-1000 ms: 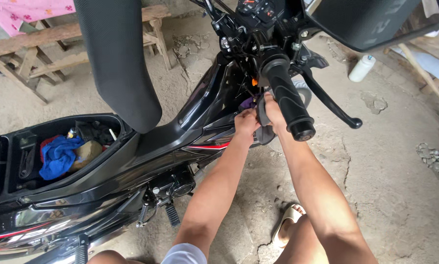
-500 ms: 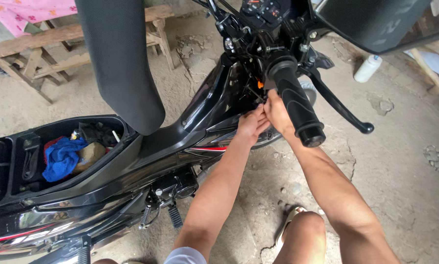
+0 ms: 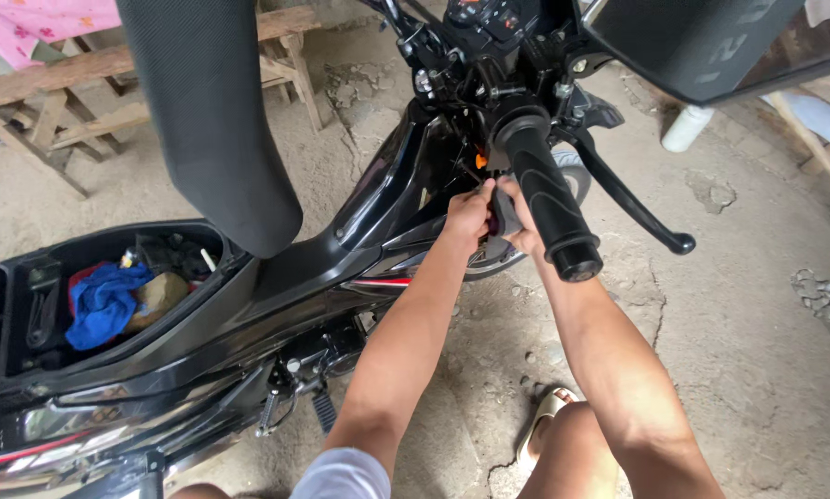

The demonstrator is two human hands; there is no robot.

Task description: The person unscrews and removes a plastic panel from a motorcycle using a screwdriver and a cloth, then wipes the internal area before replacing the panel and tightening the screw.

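Under the handlebar grip (image 3: pixel 549 199), my left hand (image 3: pixel 467 214) and right hand (image 3: pixel 523 222) pinch a small grey part (image 3: pixel 504 214) against the black motorcycle (image 3: pixel 378 222) — brake lever (image 3: pixel 632 199) crowds right, raised seat (image 3: pixel 207 111) left; open concrete floor (image 3: pixel 710 351) below.

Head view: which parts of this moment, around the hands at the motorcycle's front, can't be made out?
- Head view: the small dark part between the left hand and right hand is mostly covered by the fingers.
- Right hand's fingertips: hidden behind the handlebar grip.
- Storage compartment contents beneath the blue cloth: covered by it.
- Motorcycle's rear: cut off by the left edge.
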